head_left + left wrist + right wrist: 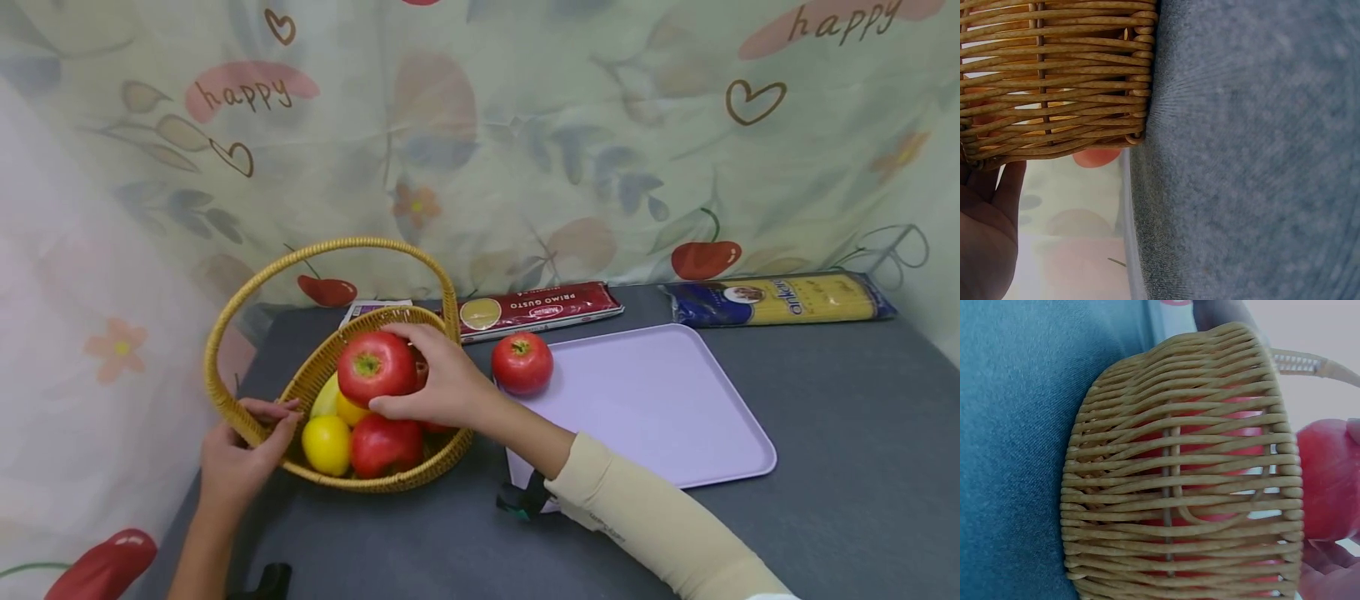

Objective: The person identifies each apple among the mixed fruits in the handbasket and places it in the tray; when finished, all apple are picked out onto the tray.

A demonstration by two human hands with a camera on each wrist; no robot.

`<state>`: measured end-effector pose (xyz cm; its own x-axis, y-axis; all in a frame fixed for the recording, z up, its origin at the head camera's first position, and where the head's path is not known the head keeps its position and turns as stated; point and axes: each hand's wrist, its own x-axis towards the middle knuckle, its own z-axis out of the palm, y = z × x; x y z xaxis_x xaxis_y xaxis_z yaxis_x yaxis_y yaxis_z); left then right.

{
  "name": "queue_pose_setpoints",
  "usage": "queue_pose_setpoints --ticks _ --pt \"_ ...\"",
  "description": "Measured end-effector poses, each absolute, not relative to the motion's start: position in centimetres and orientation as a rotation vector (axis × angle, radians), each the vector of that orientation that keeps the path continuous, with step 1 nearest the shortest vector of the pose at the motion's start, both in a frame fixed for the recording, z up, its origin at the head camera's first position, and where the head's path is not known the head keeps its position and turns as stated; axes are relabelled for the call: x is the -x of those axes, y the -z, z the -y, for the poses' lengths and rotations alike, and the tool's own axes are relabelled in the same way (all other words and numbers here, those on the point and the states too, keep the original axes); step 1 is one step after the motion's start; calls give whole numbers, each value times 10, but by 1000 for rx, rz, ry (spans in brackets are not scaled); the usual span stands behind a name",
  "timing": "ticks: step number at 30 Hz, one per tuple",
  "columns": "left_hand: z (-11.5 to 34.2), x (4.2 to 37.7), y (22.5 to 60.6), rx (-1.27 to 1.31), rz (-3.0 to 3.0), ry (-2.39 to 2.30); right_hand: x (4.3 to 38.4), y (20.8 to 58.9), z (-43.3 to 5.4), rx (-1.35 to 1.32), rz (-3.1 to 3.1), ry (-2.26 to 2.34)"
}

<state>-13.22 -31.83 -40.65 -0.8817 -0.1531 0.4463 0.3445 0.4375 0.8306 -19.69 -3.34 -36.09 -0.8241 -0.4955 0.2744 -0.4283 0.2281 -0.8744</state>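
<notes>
My right hand point(450, 379) grips a red apple point(375, 368) over the wicker basket point(378, 483), thumb below and fingers over its far side. In the right wrist view, this apple point(1329, 481) shows just beyond the basket's rim. My left hand point(243, 458) holds the basket's left side where the arched handle point(360, 242) joins the rim; the left wrist view has the fingers against the woven wall point(1054, 87). Inside the basket lie a lemon point(327, 446), another red apple point(387, 446) and other yellow fruit, partly hidden.
To the right, a lilac tray point(645, 408) lies on the dark table, with a red apple point(522, 363) at its back left corner. Behind are a red packet point(543, 310) and a blue and yellow pasta packet point(780, 300). A patterned curtain point(525, 167) hangs at the back.
</notes>
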Motion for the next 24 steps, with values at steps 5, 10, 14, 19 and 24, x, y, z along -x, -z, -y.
queue_pose_setpoints --ticks 5,10,14,19,24 --pt "317 133 407 156 2227 1468 192 359 20 894 -2379 1763" --pt "318 133 408 155 2217 1497 190 359 8 861 -2454 1739" --pt "318 132 408 151 2220 1497 187 360 1 860 -2477 1732" --pt "318 132 407 158 2213 1500 184 363 -6 843 -2447 1770" --pt "319 132 407 161 2206 1514 182 365 -12 804 -2383 1833"
